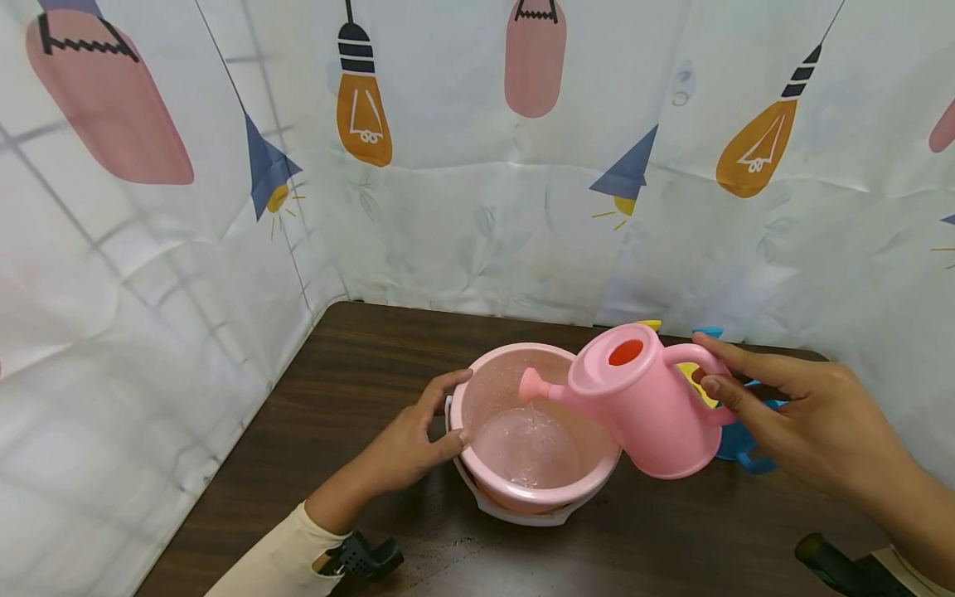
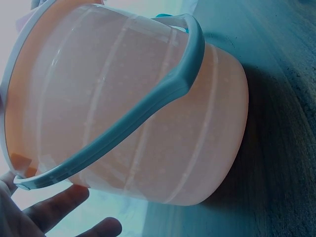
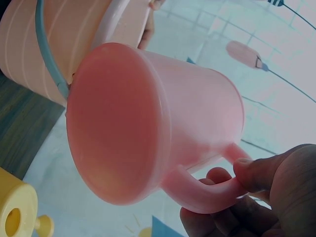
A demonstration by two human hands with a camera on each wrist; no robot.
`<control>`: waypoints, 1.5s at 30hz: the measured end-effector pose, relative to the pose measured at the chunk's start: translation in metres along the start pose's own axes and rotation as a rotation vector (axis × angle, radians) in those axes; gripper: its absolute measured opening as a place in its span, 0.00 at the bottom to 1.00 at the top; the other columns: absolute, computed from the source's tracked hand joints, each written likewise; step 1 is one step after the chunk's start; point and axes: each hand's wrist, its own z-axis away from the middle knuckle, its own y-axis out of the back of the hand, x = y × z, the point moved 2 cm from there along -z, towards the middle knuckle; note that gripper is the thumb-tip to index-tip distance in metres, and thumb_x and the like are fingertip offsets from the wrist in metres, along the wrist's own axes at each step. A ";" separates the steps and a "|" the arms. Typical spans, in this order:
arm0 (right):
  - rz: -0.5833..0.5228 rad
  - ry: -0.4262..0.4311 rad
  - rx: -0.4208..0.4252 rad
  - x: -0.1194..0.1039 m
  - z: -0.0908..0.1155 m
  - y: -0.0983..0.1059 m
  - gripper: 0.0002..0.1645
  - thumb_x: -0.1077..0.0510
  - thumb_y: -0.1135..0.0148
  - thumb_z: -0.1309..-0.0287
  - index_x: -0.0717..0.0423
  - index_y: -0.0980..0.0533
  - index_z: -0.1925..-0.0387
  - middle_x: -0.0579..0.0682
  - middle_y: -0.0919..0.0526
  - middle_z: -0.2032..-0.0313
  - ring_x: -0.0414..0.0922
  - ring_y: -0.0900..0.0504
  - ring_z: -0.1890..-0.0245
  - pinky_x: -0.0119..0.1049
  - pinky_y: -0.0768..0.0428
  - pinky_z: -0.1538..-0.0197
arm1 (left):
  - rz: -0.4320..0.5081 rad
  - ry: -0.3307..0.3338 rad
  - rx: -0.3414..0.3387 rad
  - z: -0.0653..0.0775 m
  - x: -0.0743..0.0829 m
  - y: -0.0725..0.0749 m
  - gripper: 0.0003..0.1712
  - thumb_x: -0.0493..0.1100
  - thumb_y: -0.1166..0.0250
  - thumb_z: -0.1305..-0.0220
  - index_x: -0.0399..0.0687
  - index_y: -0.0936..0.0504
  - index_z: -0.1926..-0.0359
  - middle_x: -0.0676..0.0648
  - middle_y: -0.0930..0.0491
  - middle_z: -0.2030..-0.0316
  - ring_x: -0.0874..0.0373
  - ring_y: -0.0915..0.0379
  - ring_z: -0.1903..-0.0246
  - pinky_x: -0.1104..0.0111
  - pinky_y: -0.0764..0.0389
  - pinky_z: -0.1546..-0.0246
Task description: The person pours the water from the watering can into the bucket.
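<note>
A pink watering can is tilted over a pink bucket. My right hand grips its handle, with thumb and fingers round the loop in the right wrist view. From its spout head, water trickles into the bucket, where shallow rippling water shows. My left hand holds the bucket's left rim by thumb and forefinger. In the left wrist view, other fingers stretch along the outside. The bucket's handle hangs down its near side.
Partly hidden behind the watering can are a blue object and a yellow watering can. Dark drops or specks dot the brown table. A printed white curtain hangs behind and at the left.
</note>
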 end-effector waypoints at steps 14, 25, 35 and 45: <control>0.002 -0.002 -0.003 -0.001 0.000 0.000 0.29 0.62 0.21 0.49 0.43 0.15 0.44 0.21 0.20 0.52 0.20 0.21 0.66 0.22 0.28 0.73 | 0.011 -0.007 -0.004 0.000 0.000 0.000 0.41 0.57 0.37 0.33 0.73 0.45 0.23 0.47 0.22 0.46 0.46 0.27 0.41 0.46 0.25 0.50; -0.001 -0.038 -0.021 -0.002 0.000 0.000 0.29 0.63 0.21 0.49 0.43 0.15 0.43 0.19 0.21 0.52 0.20 0.21 0.66 0.22 0.29 0.74 | 0.020 0.002 -0.002 0.000 0.000 0.000 0.42 0.57 0.36 0.33 0.72 0.45 0.23 0.46 0.23 0.44 0.45 0.27 0.40 0.44 0.25 0.49; 0.001 -0.039 -0.021 -0.002 0.000 0.000 0.29 0.63 0.21 0.49 0.44 0.15 0.43 0.20 0.21 0.52 0.20 0.22 0.66 0.23 0.30 0.75 | 0.024 0.004 -0.003 0.000 0.000 -0.001 0.41 0.57 0.36 0.33 0.72 0.45 0.23 0.45 0.22 0.45 0.44 0.27 0.40 0.41 0.25 0.49; -0.014 -0.017 -0.018 -0.002 -0.001 0.000 0.28 0.62 0.22 0.47 0.44 0.15 0.43 0.23 0.18 0.56 0.22 0.21 0.70 0.23 0.29 0.77 | 0.013 0.013 -0.006 0.000 0.000 0.000 0.41 0.59 0.37 0.33 0.74 0.45 0.24 0.44 0.23 0.43 0.44 0.28 0.40 0.40 0.27 0.48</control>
